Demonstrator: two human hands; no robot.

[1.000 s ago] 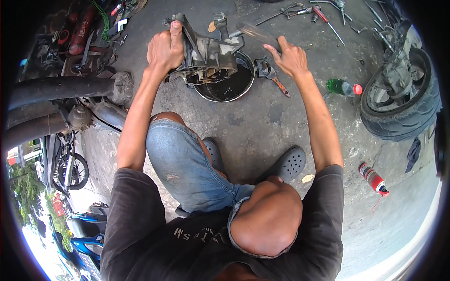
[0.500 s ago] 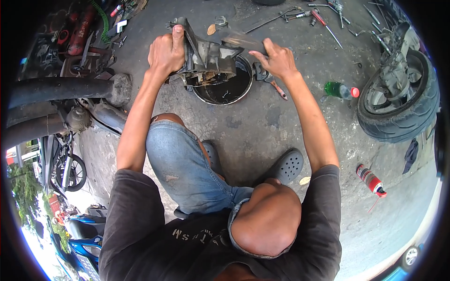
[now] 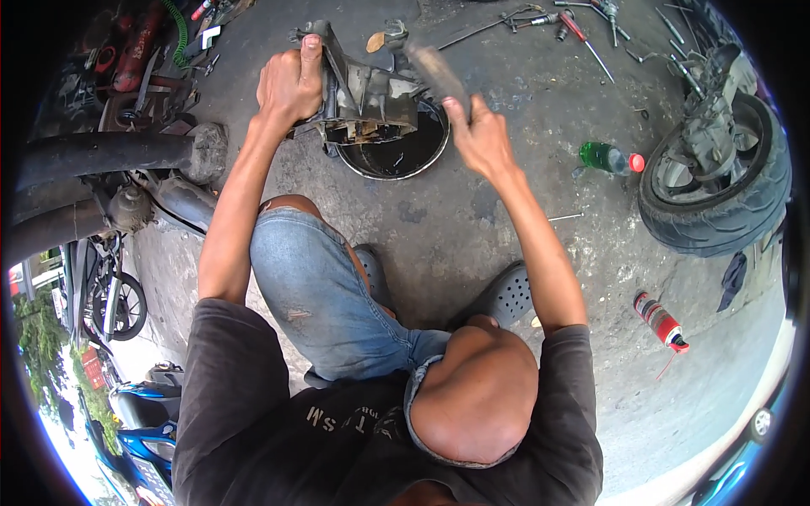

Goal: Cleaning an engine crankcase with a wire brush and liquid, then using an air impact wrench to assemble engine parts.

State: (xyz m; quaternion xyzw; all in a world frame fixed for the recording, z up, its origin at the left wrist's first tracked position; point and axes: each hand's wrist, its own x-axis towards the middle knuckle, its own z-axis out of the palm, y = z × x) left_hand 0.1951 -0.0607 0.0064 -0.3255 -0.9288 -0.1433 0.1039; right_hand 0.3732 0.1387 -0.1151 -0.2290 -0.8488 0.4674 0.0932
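Observation:
My left hand (image 3: 289, 80) grips a dirty metal engine casing (image 3: 371, 105) by its upright left end, thumb on top, tilting it over a round pan of dark liquid (image 3: 405, 160). My right hand (image 3: 481, 139) is closed round a long brownish tool (image 3: 434, 67), smeared by motion, raised just right of the casing; I cannot make out what kind it is. A green bottle with a red cap (image 3: 603, 156) lies on the floor to the right of that hand.
A motorcycle wheel assembly (image 3: 709, 219) lies at the right, below scattered hand tools (image 3: 586, 46). A red-and-silver spray can (image 3: 658, 316) lies lower right. Motorcycle parts and dark tubes (image 3: 101, 156) crowd the left. Parked motorbikes (image 3: 143, 409) show at the lower left.
My right hand has moved left and down toward the casing, with the tool swung more upright. My left hand and the casing have shifted slightly left in view.

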